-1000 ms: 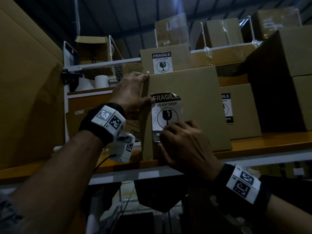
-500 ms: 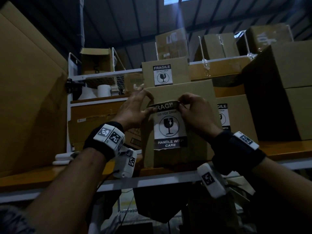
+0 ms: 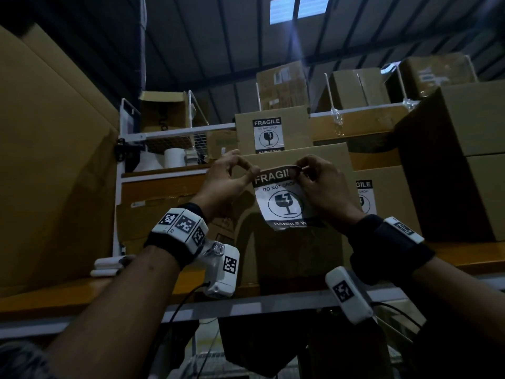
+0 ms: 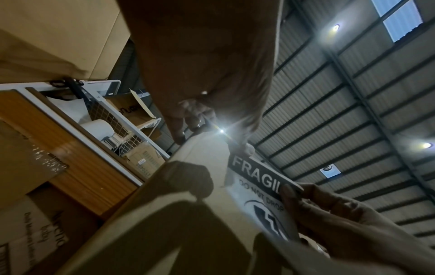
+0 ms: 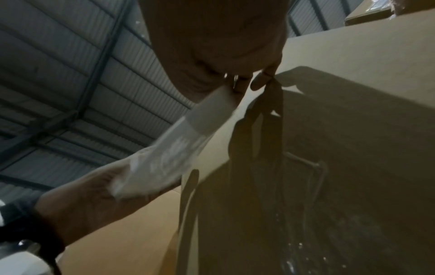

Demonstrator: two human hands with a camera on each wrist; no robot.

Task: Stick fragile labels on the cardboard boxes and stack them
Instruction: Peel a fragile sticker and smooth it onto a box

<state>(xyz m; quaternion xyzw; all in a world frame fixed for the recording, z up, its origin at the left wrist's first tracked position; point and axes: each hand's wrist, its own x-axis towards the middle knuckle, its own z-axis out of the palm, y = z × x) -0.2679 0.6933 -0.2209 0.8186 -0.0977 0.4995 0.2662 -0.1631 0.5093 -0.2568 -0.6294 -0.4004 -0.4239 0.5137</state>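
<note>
A black-and-white fragile label (image 3: 282, 199) hangs in front of a brown cardboard box (image 3: 322, 165) that stands on the orange shelf (image 3: 464, 255). My left hand (image 3: 252, 170) pinches the label's top left corner. My right hand (image 3: 297, 170) pinches the top right corner, which curls forward off the box. The label's lower edge lies against the box face. In the left wrist view the label (image 4: 256, 178) shows its "FRAGILE" band with the right hand's fingers (image 4: 292, 193) on it. The right wrist view shows the label's white back (image 5: 188, 141) beside the box (image 5: 353, 74).
Behind stand two labelled boxes, one higher (image 3: 273, 132) and one to the right (image 3: 382, 198). Large boxes (image 3: 464, 160) fill the right of the shelf and a big carton (image 3: 54, 160) the left. A white rack (image 3: 175, 132) holds a paper roll (image 3: 175, 157).
The right hand moved up from the label's lower edge to its top right corner. Both hands now pinch the top corners, and the label's top has come away from the box.
</note>
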